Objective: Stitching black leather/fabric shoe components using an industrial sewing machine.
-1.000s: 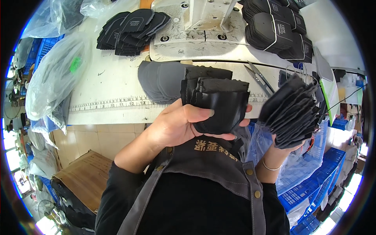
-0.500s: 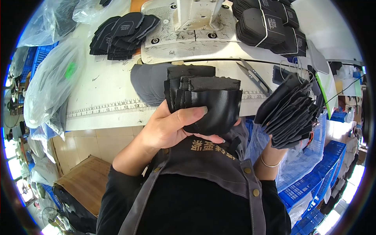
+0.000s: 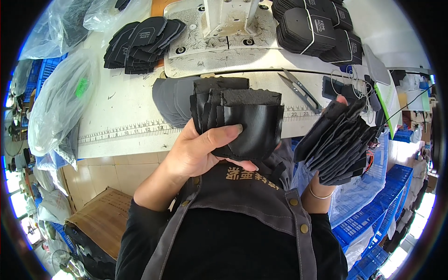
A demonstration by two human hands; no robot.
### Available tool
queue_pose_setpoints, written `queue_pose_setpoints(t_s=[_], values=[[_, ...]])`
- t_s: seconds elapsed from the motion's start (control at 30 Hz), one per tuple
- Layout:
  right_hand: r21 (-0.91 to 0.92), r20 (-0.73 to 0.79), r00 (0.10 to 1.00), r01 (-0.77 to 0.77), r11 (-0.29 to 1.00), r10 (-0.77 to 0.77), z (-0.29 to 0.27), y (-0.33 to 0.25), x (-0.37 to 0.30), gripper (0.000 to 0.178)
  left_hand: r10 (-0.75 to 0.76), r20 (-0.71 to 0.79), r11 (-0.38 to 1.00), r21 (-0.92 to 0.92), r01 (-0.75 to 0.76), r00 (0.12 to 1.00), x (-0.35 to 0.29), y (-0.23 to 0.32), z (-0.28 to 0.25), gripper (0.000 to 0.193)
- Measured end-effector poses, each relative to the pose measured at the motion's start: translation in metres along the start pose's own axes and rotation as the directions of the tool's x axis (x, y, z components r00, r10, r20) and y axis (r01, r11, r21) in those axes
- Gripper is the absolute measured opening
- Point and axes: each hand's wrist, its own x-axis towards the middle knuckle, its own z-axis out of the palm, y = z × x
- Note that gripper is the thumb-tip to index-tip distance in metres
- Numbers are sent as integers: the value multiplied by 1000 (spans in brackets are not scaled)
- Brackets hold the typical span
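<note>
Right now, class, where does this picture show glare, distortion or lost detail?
Head view: light glints off the glossy black leather-like piece in the left hand; head view: surroundings bend toward the round image's dark, colour-fringed rim; head view, far right: bright white patches look washed out.

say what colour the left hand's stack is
Black, glossy in front; the stack shows best in the head view.

The white table (image 3: 114,105) bears loose black pieces (image 3: 144,39), grey pieces (image 3: 170,100), snips (image 3: 309,99) — and banded black stacks (image 3: 303,35).
</note>
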Motion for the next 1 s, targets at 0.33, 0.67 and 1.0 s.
queue_pose_setpoints(t_s=[0.33,0.67,1.0], values=[[-734,-157,987,-94,672,-33,34,26,15,72,174,-33,929,337,-153,984,3,-10,5,28],[-657,-178,983,-93,748,-35,26,22,14,73,67,153,998,-28,-63,986,4,-6,-7,39],[-297,120,977,206,932,-177,-6,-11,-3,62,72,110,988,125,-85,991,9,0,6,55]])
